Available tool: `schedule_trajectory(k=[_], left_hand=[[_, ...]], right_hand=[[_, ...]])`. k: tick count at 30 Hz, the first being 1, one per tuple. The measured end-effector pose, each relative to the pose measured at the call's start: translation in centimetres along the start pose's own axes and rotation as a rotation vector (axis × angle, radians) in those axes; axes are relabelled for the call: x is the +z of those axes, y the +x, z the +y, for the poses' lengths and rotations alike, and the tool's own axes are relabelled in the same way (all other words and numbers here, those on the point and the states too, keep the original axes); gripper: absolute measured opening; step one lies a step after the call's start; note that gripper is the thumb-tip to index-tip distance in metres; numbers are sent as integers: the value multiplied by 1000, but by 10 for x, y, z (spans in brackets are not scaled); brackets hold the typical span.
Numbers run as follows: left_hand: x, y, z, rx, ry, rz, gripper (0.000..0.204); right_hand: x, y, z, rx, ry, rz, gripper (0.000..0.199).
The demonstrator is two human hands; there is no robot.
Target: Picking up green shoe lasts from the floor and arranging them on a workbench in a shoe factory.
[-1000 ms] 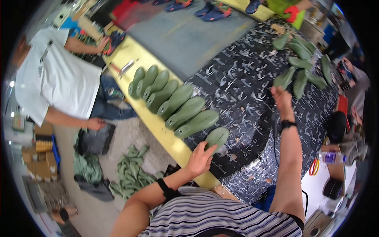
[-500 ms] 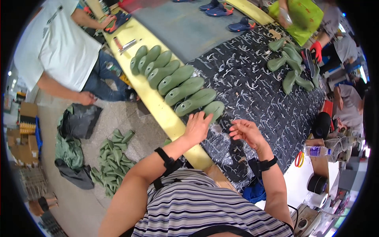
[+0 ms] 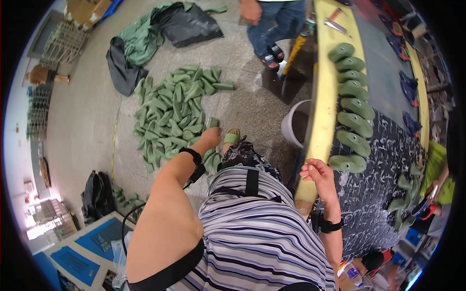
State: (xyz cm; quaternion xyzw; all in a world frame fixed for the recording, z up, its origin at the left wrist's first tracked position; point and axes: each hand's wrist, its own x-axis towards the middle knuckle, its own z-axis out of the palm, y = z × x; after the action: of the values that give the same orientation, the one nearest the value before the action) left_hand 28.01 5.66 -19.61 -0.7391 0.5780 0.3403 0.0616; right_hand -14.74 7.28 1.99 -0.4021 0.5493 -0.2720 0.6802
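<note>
My left hand (image 3: 210,137) reaches low over the floor, its fingers closed around the end of a green shoe last (image 3: 212,122). Beside it spreads a big heap of similar green shoe lasts (image 3: 177,104). My right hand (image 3: 320,177) hovers near the yellow edge of the workbench (image 3: 324,111), fingers loosely curled and apart, with nothing visible in them. Just beyond that hand lies the nearest last (image 3: 347,164) of a row of several green lasts running away along the bench edge.
A pale bucket (image 3: 291,123) stands on the floor against the bench. A person in jeans (image 3: 276,24) is at the far side. Dark and green sacks (image 3: 187,24) lie behind the heap. More lasts and dark shoes (image 3: 410,89) sit on the bench's right side.
My view has swung left and down toward the floor. My left hand has left the row of lasts on the bench and moved down to the heap, taking hold of a last.
</note>
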Motion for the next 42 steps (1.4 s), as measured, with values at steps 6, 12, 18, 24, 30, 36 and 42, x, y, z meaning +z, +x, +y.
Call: schedule_trajectory(k=[6, 12, 18, 24, 30, 36, 42], left_hand=[[53, -35, -136, -337, -244, -38, 32], [45, -47, -194, -452, -407, -81, 31], [2, -6, -233, -432, -522, 122, 28], [-38, 71, -234, -556, -617, 317, 30], [-16, 174, -210, -577, -737, 338, 34], [48, 322, -238, -763, -1396, 147, 18], [106, 479, -357, -1092, -1817, 462, 54]], right_hand=[[68, 84, 33, 270, -103, 51, 24], [124, 182, 50, 375, -426, -128, 23], [158, 301, 61, 320, -675, -266, 16], [207, 429, 51, 288, -656, -278, 22], [238, 565, 81, 12, -1175, -454, 28], [262, 708, 147, -2, -1300, -566, 26], [294, 862, 277, -396, -1540, -662, 43]])
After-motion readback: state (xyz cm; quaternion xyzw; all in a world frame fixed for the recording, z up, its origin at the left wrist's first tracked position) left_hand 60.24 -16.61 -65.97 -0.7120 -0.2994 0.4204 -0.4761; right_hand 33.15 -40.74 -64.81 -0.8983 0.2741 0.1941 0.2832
